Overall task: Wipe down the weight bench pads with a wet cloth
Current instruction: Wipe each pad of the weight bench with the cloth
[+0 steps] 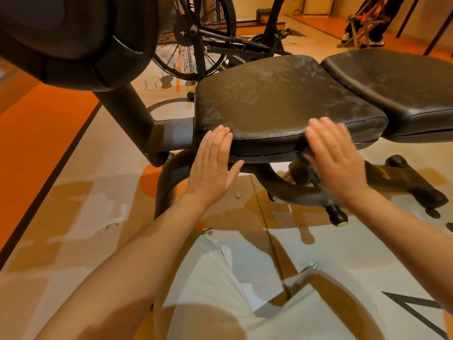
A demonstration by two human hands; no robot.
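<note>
The black seat pad (277, 99) of the weight bench fills the middle of the view, its top streaked with pale smears. The black back pad (397, 82) adjoins it on the right. My left hand (213, 165) lies flat with straight fingers against the near left edge of the seat pad. My right hand (335, 158) is blurred, fingers straight, at the pad's near right edge. No cloth shows in either hand or anywhere in view.
A black padded roller (73, 38) on a post (127, 114) looms at the upper left. A fan bike (196, 38) stands behind the bench. The bench frame and foot (402, 182) reach out to the right. The floor is beige and orange; my white-clad legs (232, 303) are below.
</note>
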